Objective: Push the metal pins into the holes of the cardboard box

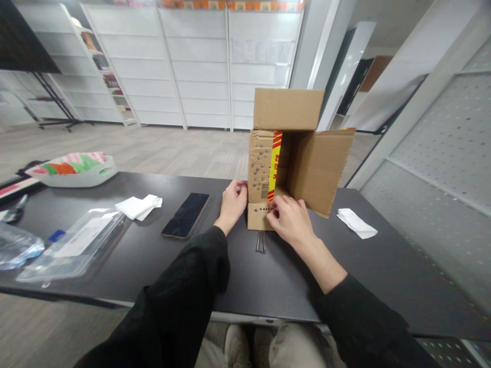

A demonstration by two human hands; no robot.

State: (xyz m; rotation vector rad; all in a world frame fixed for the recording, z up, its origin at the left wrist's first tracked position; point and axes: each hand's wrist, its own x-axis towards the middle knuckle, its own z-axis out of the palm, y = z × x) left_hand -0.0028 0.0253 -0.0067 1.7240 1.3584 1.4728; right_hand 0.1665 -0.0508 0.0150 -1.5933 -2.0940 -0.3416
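An open cardboard box stands on the table, its flaps spread upward, right and down. Several grey nail heads dot its left front flap, beside a yellow and red tape strip. My left hand is closed at the box's left side; whatever its fingertips hold is too small to make out. In a pinch, my right hand meets the lower flap, by a row of small dark holes. Its fingers hide what they hold. Several loose nails lie just in front of that flap.
Left of my arms are a phone, folded tissue, a clear plastic case and a clear plastic bag. A white basket with colourful cloth stands behind them. Another tissue lies right of the box.
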